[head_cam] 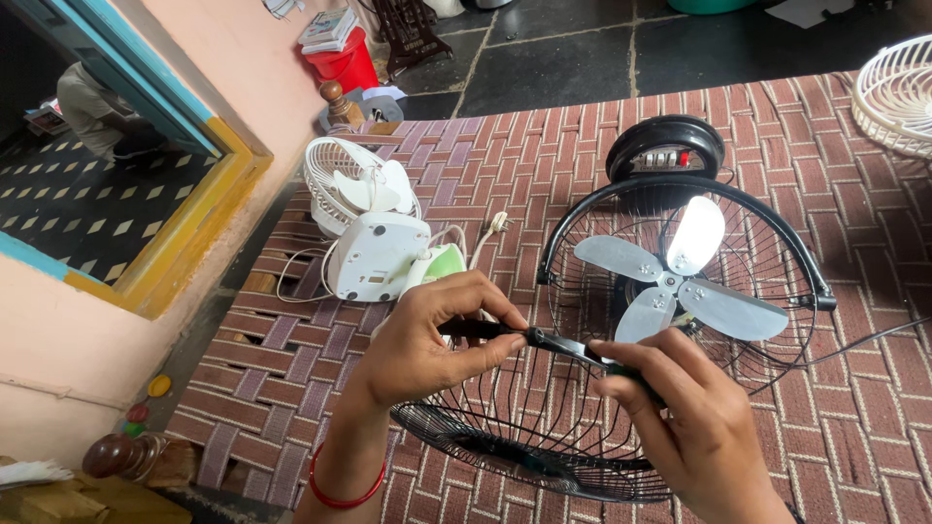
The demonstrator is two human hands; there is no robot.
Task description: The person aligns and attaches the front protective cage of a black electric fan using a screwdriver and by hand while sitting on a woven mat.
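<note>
Left hand [427, 344] and right hand [684, 412] both clamped on black rim ring [563, 344], held just above loose front grille [524, 442] at mat [835, 427] near edge. Black fan [680, 281] w/ grey blades just beyond; white fan [374, 228] toward mat left edge.

This looks like a home turned fan-repair spot, with the work done on the floor. A brick-patterned mat [777, 146] covers dark stone tiles, and fans lie about in pieces: a black fan [680, 272] with its grille off, a small white fan [369, 223], a loose white grille [898, 92].
</note>
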